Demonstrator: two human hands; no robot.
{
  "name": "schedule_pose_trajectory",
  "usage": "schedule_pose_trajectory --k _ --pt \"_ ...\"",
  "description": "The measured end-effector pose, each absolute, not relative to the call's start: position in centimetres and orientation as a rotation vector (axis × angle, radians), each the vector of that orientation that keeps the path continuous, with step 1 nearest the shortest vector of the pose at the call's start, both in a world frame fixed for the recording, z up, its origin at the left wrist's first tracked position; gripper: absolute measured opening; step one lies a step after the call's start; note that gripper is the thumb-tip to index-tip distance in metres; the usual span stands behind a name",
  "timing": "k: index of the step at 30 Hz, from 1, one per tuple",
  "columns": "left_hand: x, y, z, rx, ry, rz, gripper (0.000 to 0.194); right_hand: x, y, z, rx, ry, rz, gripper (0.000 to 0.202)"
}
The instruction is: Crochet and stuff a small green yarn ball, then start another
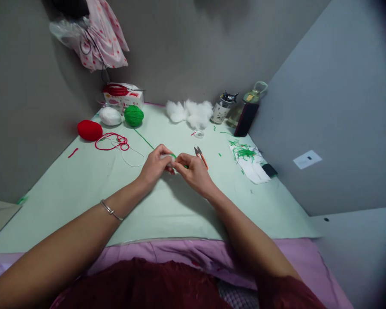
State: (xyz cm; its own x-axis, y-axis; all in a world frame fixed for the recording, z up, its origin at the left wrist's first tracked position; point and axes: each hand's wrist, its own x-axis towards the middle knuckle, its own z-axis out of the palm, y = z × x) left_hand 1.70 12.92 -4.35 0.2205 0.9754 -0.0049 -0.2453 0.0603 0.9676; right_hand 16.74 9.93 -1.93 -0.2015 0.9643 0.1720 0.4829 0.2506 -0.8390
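My left hand (154, 166) is closed around a small white piece (167, 159), mostly hidden by the fingers, above the middle of the table. Green yarn (144, 138) runs from the green yarn ball (134, 116) down to this hand and over its index finger. Against the piece, my right hand (194, 172) is pinched shut, its fingertips touching those of the left. A bit of green shows under the right fingers; what they grip is too small to make out. Just behind the right hand lie orange-handled thread snips (200, 157), blades pointing away.
Back left are a white yarn ball (110, 116), a red yarn ball (90, 130), loose red yarn (112, 141) and a box (133, 98). White stuffing (189, 112), a pen cup (220, 111), a bottle (251, 96) and a phone (246, 120) line the back. Green scraps (244, 152) lie on tissue (254, 171) at right.
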Motion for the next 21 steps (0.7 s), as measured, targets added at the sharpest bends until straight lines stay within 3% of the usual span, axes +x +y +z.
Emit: schedule_pose_trajectory --k 4,10,21 --pt "1.6 12.4 -3.7 1.071 0.82 1.106 0.017 17.0 10.6 -2.4 -1.405 -1.662 0.799 0.023" --pt "0.9 12.4 -3.3 1.106 0.757 1.035 0.037 17.8 10.5 -1.2 -1.345 -1.683 0.828 0.031" --pt "2.0 12.6 -3.8 1.213 0.943 1.256 0.023 16.4 9.4 -1.4 -1.298 -1.734 0.941 0.02"
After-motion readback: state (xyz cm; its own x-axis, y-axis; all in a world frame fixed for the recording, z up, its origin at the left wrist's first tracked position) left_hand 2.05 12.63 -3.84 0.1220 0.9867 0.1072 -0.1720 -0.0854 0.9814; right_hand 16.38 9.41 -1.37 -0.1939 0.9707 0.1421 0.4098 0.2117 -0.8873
